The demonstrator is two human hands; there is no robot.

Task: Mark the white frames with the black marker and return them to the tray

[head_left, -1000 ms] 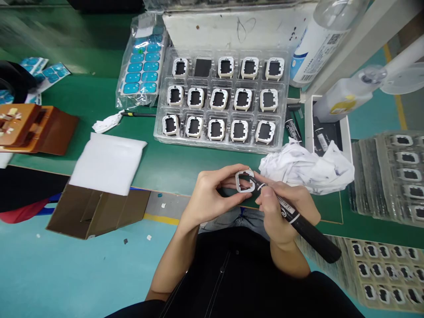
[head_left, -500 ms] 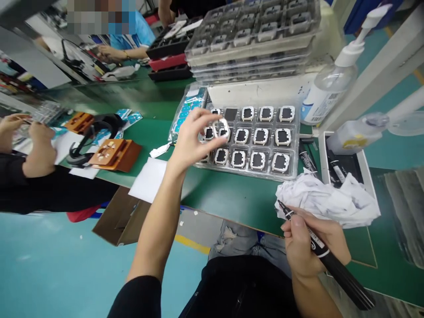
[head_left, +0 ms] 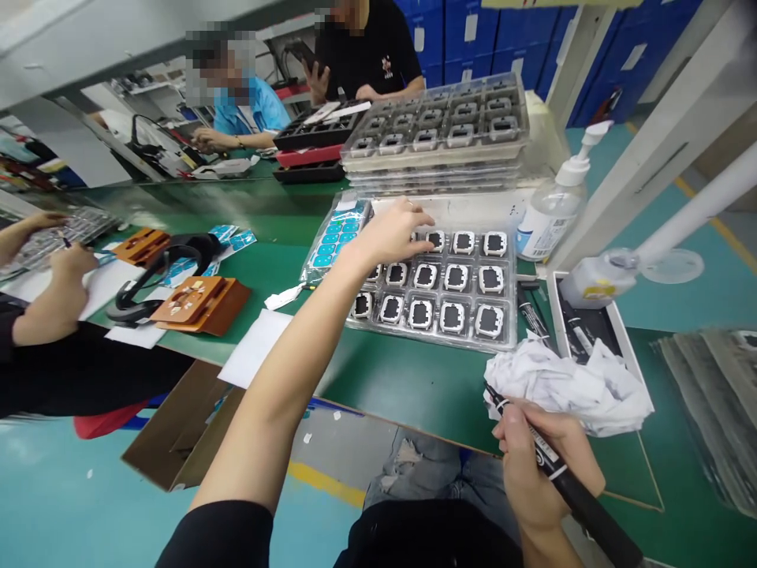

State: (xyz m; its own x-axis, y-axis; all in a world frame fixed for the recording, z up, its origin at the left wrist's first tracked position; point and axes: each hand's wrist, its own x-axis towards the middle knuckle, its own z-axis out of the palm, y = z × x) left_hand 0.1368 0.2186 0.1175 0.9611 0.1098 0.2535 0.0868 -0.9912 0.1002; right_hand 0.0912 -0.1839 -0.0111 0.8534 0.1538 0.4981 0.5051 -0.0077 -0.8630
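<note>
My left hand reaches over the back row of a clear plastic tray. Its fingers are spread apart, and the hand covers the slots at the row's left end. Close to the fingertips sits a pale watch-case frame with a dark middle. Similar frames, such as one at the front, lie in rows across the tray. My right hand is closed round a black marker pen, its dark tip pointing up and left beside a crumpled white cloth.
Stacked trays stand behind. A pump bottle and a white box of markers are on the right. Orange blocks, black headphones and white paper lie left. Co-workers sit left and across.
My left hand has moved from above the tray, where it held a watch-case frame, down to the back row. My right hand still grips the marker. The view has tilted up.
</note>
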